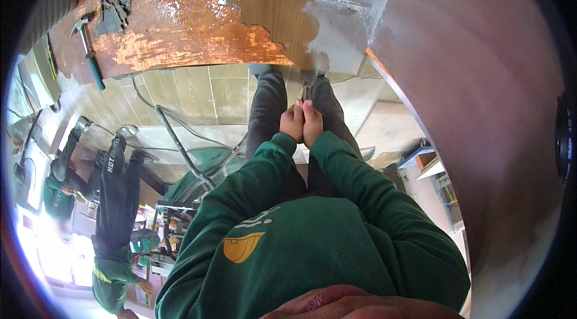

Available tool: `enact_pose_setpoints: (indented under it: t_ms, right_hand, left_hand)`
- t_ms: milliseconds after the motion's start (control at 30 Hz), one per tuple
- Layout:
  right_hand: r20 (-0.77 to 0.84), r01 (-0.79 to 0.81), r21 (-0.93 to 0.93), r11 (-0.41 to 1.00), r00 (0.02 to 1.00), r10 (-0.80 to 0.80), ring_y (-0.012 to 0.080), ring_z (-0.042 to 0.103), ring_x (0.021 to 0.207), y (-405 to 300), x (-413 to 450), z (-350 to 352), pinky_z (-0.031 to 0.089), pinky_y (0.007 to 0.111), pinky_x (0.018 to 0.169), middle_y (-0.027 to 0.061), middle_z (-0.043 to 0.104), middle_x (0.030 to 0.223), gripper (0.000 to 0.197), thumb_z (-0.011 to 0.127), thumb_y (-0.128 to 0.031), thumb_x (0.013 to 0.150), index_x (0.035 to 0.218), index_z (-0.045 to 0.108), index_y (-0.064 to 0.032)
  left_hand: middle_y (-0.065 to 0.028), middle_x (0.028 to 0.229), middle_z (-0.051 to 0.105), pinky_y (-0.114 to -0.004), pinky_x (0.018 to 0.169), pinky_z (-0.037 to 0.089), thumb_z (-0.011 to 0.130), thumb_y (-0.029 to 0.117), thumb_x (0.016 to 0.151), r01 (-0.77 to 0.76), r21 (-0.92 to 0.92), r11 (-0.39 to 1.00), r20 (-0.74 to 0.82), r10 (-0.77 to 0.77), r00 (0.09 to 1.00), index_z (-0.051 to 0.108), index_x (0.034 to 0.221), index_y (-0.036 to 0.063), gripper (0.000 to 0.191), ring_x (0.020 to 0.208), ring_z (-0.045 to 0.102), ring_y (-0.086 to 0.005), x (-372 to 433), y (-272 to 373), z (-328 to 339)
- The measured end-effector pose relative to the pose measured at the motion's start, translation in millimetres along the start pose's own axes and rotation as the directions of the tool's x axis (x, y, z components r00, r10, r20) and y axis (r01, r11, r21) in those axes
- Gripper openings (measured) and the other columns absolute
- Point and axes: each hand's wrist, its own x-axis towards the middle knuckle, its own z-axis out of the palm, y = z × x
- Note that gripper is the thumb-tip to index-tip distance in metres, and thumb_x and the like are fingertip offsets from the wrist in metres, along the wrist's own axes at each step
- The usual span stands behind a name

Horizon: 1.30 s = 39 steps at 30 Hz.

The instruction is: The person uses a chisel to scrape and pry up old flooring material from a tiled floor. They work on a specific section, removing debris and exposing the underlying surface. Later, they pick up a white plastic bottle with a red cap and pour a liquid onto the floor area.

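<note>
Both hands are together in front of my thighs, thumbs side by side. My left hand and my right hand are closed around the handle of a scraper, whose wide blade points away from me at the edge of the worktop. The worktop surface is partly brown wood-grain, partly grey and smeared, and partly bare orange-brown with a ragged border. A claw hammer with a teal grip lies at its left, beside a small pile of dark broken flakes.
A tall reddish-brown panel rises on the right. Grey metal tubes and cables stand over the tiled floor at left. Co-workers in green tops are further left. A yellow-and-black tool lies near the hammer.
</note>
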Motion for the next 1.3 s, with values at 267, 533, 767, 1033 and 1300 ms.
enact_pose_setpoints:
  t_ms: [267, 533, 767, 1033, 1300]
  right_hand:
    - [-0.024, -0.016, -0.008, 1.000, 1.000, 0.016, 0.0174, 0.059, 0.077, -10.1, -3.7, -1.3, 0.049, 0.033, 0.068, 0.0091, 0.065, 0.088, 0.062, 0.050, -0.058, 0.092, 0.098, 0.065, 0.0019]
    - [0.051, -0.147, 0.240, 0.960, 0.989, 0.139, 0.0140, 0.054, 0.060, -3.0, 4.8, -6.5, 0.044, 0.032, 0.053, 0.0018, 0.057, 0.071, 0.050, 0.054, -0.057, 0.090, 0.088, 0.064, -0.0084]
    - [0.262, -0.169, 0.183, 0.969, 0.958, 0.118, 0.0232, 0.059, 0.071, 6.4, 19.5, -15.9, 0.052, 0.040, 0.068, 0.0073, 0.056, 0.071, 0.052, 0.057, -0.059, 0.087, 0.088, 0.057, -0.0063]
    - [0.118, -0.121, -0.019, 0.992, 0.985, 0.122, 0.0160, 0.052, 0.051, 6.1, 34.4, 1.4, 0.052, 0.034, 0.051, 0.0010, 0.048, 0.056, 0.032, 0.072, -0.035, 0.084, 0.083, 0.059, -0.0062]
    - [0.041, -0.146, -0.092, 0.985, 0.988, 0.150, 0.0182, 0.053, 0.045, -23.9, -9.5, 10.9, 0.047, 0.035, 0.045, 0.0018, 0.048, 0.053, 0.029, 0.072, -0.031, 0.084, 0.077, 0.058, -0.0066]
  left_hand:
    - [-0.0136, 0.086, 0.069, -0.033, 0.073, 0.049, 0.040, 0.046, 0.100, -0.007, -0.040, 0.999, 0.021, 0.007, 1.000, 0.064, 0.101, -0.0053, 0.057, 0.079, 0.061, -0.0173, 7.3, -3.2, 3.4]
    - [-0.0019, 0.084, 0.061, -0.028, 0.066, 0.045, 0.043, 0.050, 0.098, 0.049, -0.175, 0.983, 0.015, -0.047, 0.999, 0.063, 0.098, -0.0008, 0.055, 0.075, 0.054, -0.0119, 16.3, -34.0, -1.2]
    - [-0.0063, 0.096, 0.062, -0.027, 0.078, 0.048, 0.047, 0.037, 0.100, -0.107, -0.240, 0.965, -0.045, 0.099, 0.994, 0.058, 0.114, -0.0003, 0.041, 0.085, 0.058, -0.0137, -10.9, -44.8, -41.2]
    - [-0.0183, 0.112, 0.062, -0.044, 0.093, 0.044, 0.059, 0.039, 0.088, -0.200, 0.648, 0.735, -0.009, 0.271, 0.963, 0.061, 0.114, 0.0034, 0.045, 0.108, 0.056, -0.0373, -76.6, -54.9, -81.6]
    - [-0.0158, 0.118, 0.060, -0.047, 0.097, 0.040, 0.056, 0.044, 0.087, -0.102, 0.788, 0.608, -0.014, 0.182, 0.983, 0.061, 0.115, 0.0068, 0.047, 0.114, 0.051, -0.0370, -66.9, -42.9, -66.0]
